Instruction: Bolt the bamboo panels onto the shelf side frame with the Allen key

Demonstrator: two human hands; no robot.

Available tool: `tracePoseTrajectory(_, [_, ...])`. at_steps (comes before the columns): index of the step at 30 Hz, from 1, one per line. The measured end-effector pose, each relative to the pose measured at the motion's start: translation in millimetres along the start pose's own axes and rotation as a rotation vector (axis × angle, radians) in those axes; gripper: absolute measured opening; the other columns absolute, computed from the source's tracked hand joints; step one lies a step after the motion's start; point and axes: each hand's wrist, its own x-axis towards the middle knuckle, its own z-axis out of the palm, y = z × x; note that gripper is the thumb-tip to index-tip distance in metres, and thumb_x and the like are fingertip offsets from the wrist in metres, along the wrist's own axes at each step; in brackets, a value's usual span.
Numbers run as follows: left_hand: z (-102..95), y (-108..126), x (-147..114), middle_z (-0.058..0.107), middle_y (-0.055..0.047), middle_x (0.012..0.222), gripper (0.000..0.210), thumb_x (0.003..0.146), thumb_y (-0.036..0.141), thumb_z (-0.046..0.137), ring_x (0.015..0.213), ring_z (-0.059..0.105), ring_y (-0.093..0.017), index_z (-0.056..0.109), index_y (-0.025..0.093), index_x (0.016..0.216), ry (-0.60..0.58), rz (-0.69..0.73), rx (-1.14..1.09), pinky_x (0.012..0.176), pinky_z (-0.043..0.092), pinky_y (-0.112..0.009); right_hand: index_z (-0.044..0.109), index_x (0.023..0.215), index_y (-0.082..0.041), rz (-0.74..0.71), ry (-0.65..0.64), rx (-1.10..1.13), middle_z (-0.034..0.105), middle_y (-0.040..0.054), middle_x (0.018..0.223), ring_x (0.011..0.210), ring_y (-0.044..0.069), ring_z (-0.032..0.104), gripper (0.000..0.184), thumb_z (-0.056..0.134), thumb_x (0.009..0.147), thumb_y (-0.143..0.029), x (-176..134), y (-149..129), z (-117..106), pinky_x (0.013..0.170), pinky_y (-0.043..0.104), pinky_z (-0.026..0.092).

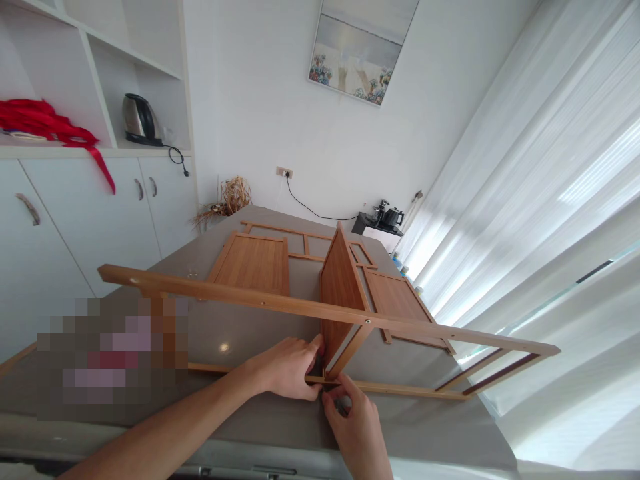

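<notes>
A wooden frame point(300, 309) stands on its edge on the grey tabletop point(435, 433), close to the person. It has one long bar up high and a low bar point(400, 388) near the tabletop. A flat wooden board point(341, 280) stands up behind it and meets it near the middle. A shiny screw point(368, 321) sits in the high bar there.

The left hand point(295, 367) pinches the low bar, right by the foot of the board. The right hand point(355, 413) is just beside it, with its thumb and finger bent close together at the same bar. I cannot tell if it grips the bar or some tiny thing.

Farther back, one brown panel point(253, 263) lies flat on the left and another wooden panel point(403, 300) lies on the right. Dry twigs point(235, 195) are past the far left corner. A black kettle point(393, 217) sits on a small stand near the wall. On the left shelf are a silver kettle point(134, 117) and red cloth point(45, 120). White curtains point(550, 200) hang on the right.
</notes>
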Motion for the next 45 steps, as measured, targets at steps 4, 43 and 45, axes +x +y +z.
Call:
tracePoseTrajectory(4, [-1.8, 1.1, -1.2, 0.072, -0.003, 0.079, 0.043, 0.070, 0.046, 0.064, 0.071, 0.070, -0.028, 0.049, 0.022, 0.102, 0.007, -0.008, -0.002, 0.055, 0.042, -0.032, 0.067, 0.090, -0.022, 0.012, -0.004, -0.020, 0.068, -0.0025, 0.065, 0.051, 0.014, 0.059, 0.018, 0.060, 0.079, -0.034, -0.2, 6.0, 3.1, 0.049, 0.022, 0.036])
tracePoseTrajectory(43, [-2.1, -2.1, -1.2, 0.074, -0.008, 0.083, 0.029, 0.093, 0.043, 0.046, 0.076, 0.073, -0.030, 0.051, 0.020, 0.109, 0.047, 0.012, 0.012, 0.066, 0.046, -0.035, 0.064, 0.079, -0.022, 0.019, -0.117, -0.010, 0.054, -0.0062, 0.055, 0.049, 0.011, 0.048, 0.014, 0.061, 0.076, -0.035, 4.9, 10.5, -5.0, 0.049, 0.021, 0.031])
tracePoseTrajectory(45, [0.3, -2.5, 0.6, 0.075, -0.008, 0.085, 0.031, 0.095, 0.046, 0.045, 0.081, 0.073, -0.031, 0.052, 0.020, 0.110, 0.054, -0.004, 0.003, 0.068, 0.047, -0.035, 0.063, 0.076, -0.022, 0.018, -0.112, 0.004, 0.053, -0.0064, 0.054, 0.048, 0.010, 0.047, 0.013, 0.061, 0.076, -0.034, 5.8, 11.5, -4.9, 0.048, 0.020, 0.030])
